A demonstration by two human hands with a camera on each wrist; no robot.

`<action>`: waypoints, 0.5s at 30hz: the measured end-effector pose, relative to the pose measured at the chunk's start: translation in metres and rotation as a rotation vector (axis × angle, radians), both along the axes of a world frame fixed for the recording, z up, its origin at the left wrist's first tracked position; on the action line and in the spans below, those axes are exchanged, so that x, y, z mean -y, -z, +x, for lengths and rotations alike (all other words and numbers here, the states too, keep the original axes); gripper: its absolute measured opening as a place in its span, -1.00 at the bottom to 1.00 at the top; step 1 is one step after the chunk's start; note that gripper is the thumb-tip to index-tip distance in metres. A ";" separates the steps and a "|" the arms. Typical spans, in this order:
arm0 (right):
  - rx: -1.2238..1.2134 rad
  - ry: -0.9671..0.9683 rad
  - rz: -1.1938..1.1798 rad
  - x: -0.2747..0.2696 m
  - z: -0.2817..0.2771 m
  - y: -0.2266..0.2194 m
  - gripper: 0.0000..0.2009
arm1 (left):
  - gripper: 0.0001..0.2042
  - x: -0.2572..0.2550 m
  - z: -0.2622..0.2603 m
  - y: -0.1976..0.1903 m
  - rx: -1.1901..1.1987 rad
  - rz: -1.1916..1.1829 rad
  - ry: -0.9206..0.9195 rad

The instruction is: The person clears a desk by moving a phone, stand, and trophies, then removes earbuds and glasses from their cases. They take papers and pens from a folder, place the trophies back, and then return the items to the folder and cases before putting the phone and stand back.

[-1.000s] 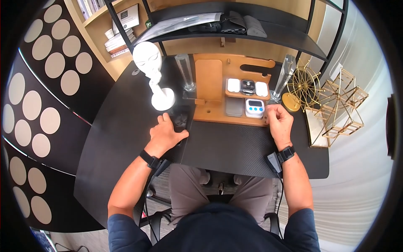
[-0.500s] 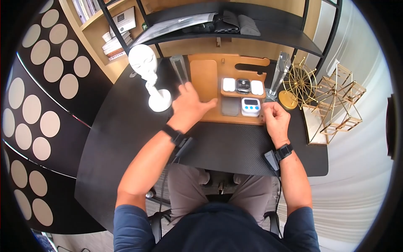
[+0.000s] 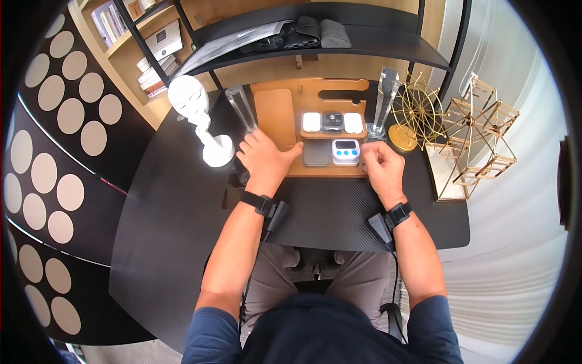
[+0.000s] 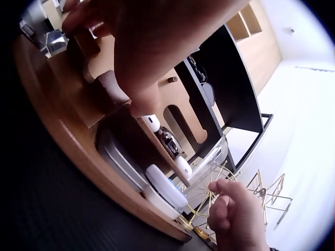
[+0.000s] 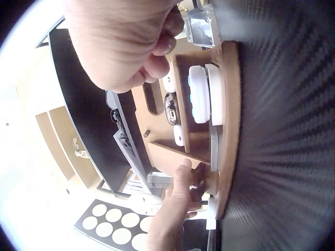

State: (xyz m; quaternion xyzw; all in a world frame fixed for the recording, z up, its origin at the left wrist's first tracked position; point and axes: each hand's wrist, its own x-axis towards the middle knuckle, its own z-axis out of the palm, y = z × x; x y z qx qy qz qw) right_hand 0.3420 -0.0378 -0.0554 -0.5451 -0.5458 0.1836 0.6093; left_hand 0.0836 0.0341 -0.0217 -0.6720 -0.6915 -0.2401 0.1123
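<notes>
Presently the wooden stand (image 3: pixel 308 100) is lying toward the back of the black desk (image 3: pixel 157 242), between two hands. On it, a white timer (image 3: pixel 346 152) is sitting beside a grey pad (image 3: pixel 316 153); above them a watch (image 3: pixel 332 122) is resting between two white cases (image 3: pixel 311 122). The left hand (image 3: pixel 265 161) is reaching to the stand's left side, its thumb spreading away from the fingers; if it is touching the wood, I cannot tell. The right hand (image 3: pixel 385 170) is staying near the right edge, fingers curling inward, pinching nothing visible. Along the front edge, bare desk is giving open room; at both sides, a left glass block (image 3: pixel 241 108) and a right glass block (image 3: pixel 386 97) are narrowing it. Farther out, a white figure (image 3: pixel 218 151) and a gold wheel (image 3: pixel 418 110) are standing. The right wrist view is showing the base's thick front edge and curled fingertips, which the head view is hiding.
</notes>
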 end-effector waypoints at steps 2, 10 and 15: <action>-0.033 0.024 0.004 0.002 -0.005 -0.004 -0.86 | -0.10 0.004 0.002 0.004 0.009 -0.007 -0.008; -0.028 0.027 0.021 0.001 -0.007 -0.005 -0.87 | -0.27 0.005 0.000 0.007 0.007 0.160 -0.013; 0.006 0.021 0.044 0.003 -0.009 -0.007 -0.87 | -0.34 0.002 -0.005 0.005 0.157 0.270 0.015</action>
